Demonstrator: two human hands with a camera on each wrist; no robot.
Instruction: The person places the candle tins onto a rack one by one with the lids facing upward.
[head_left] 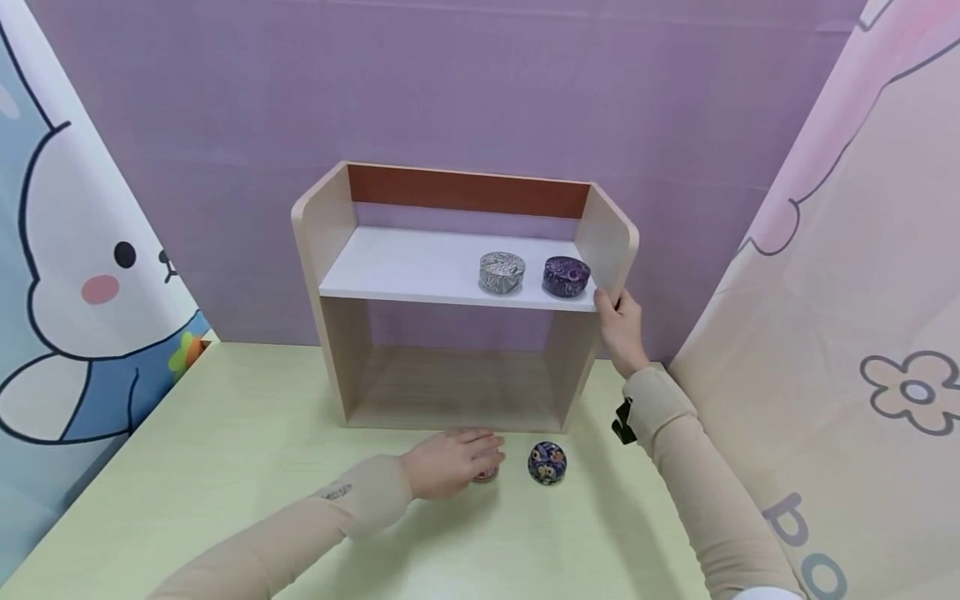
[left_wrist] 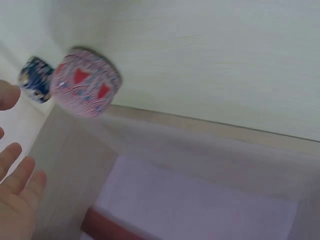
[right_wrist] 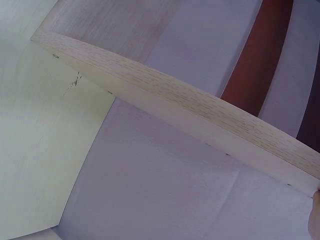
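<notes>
My left hand (head_left: 452,462) reaches over a small round pink tin (head_left: 486,472) on the table, partly hiding it in the head view. In the left wrist view the fingers (left_wrist: 20,175) are extended and stand apart from the pink tin (left_wrist: 86,82), which has red marks. At the right, my right hand (head_left: 622,332) grips the side panel of a small wooden shelf (head_left: 457,297), thumb at the front edge. Only a bit of that hand (right_wrist: 315,215) shows in the right wrist view, against the panel (right_wrist: 175,102).
A dark blue patterned tin (head_left: 547,463) stands to the right of the pink one. On the white upper board are a silver-grey tin (head_left: 502,273) and a purple tin (head_left: 566,277). Cloths with printed pictures (head_left: 825,317) hang at both sides, and a purple cloth (head_left: 465,83) hangs behind.
</notes>
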